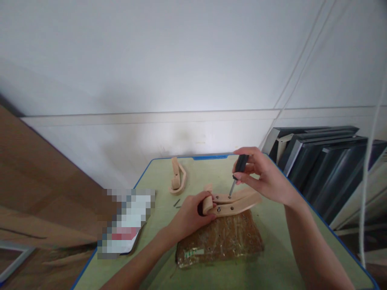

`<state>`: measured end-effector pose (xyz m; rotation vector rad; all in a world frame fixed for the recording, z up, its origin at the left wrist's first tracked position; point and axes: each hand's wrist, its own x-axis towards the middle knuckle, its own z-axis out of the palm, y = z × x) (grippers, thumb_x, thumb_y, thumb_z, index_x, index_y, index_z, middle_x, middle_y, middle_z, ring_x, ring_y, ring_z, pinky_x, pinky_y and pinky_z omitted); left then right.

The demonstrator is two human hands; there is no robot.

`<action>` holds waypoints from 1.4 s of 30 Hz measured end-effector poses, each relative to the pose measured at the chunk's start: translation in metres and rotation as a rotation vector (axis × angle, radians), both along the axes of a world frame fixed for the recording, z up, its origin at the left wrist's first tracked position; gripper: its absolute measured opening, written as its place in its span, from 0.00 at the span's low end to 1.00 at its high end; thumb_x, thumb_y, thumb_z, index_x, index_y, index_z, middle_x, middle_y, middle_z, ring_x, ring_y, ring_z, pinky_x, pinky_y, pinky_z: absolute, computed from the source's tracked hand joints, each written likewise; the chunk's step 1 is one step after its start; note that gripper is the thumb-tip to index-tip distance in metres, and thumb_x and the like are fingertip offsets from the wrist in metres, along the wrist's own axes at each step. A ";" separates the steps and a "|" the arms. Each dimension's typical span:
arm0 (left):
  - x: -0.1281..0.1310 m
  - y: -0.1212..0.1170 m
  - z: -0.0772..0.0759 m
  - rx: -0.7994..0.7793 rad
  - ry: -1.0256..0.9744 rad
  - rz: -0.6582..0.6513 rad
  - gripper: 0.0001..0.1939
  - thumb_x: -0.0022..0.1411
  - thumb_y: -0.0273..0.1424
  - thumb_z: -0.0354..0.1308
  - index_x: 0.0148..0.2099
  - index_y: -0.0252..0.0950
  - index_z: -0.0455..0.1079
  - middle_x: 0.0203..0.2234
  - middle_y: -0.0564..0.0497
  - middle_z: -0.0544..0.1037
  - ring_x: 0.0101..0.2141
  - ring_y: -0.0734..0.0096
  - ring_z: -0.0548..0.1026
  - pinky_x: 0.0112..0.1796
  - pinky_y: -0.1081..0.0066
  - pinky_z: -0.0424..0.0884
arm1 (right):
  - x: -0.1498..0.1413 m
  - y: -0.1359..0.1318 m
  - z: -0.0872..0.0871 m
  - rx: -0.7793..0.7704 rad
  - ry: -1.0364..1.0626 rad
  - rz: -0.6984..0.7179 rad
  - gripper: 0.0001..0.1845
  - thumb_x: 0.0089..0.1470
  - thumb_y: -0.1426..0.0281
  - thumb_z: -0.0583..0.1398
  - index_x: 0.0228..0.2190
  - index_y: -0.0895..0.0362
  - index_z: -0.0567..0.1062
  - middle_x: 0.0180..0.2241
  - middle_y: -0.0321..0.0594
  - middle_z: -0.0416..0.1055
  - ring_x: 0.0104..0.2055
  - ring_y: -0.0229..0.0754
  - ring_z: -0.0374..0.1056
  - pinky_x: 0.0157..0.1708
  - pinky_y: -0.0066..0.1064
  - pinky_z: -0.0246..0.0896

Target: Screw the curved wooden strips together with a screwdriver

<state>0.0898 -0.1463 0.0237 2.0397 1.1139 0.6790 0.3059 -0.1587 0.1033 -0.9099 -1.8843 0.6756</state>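
Note:
My right hand (260,174) is closed around the black handle of a screwdriver (241,165). The screwdriver slants down, its tip at a screw in the rear arm of a pale wooden piece (238,207). At the piece's rounded left end, my left hand (193,211) grips it with fingers and thumb. Several dark screws or holes show along its two arms. The wooden piece lies at the far edge of a brown block wrapped in clear tape (220,241). Its right end is slightly blurred.
Another curved wooden piece (182,183) stands at the table's back left, with loose dark screws (177,203) in front. A phone-like object (133,225), partly pixelated, lies at the left. The green table (160,171) has a blue edge. Dark panels (320,157) lean at the right; cardboard (54,181) stands left.

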 end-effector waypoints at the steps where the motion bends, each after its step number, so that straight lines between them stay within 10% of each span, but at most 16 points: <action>1: 0.000 0.001 0.003 0.010 0.026 -0.024 0.17 0.44 0.31 0.60 0.40 0.37 0.68 0.29 0.52 0.76 0.31 0.67 0.73 0.33 0.72 0.67 | -0.001 0.001 -0.001 0.024 -0.060 0.005 0.23 0.49 0.73 0.57 0.47 0.52 0.58 0.31 0.35 0.64 0.27 0.33 0.65 0.27 0.27 0.65; 15: -0.002 0.002 -0.006 -0.007 0.026 0.000 0.13 0.45 0.33 0.59 0.36 0.33 0.70 0.26 0.53 0.76 0.25 0.72 0.71 0.28 0.76 0.66 | -0.018 0.018 -0.031 0.069 -0.006 0.079 0.21 0.48 0.77 0.56 0.45 0.55 0.60 0.33 0.37 0.66 0.28 0.32 0.63 0.26 0.26 0.63; 42: -0.003 0.003 -0.012 -0.031 0.051 0.002 0.14 0.47 0.33 0.59 0.38 0.36 0.69 0.23 0.55 0.74 0.22 0.75 0.68 0.23 0.77 0.61 | -0.022 0.020 -0.033 0.049 -0.045 0.157 0.25 0.45 0.81 0.56 0.46 0.53 0.62 0.36 0.36 0.67 0.28 0.30 0.62 0.26 0.24 0.63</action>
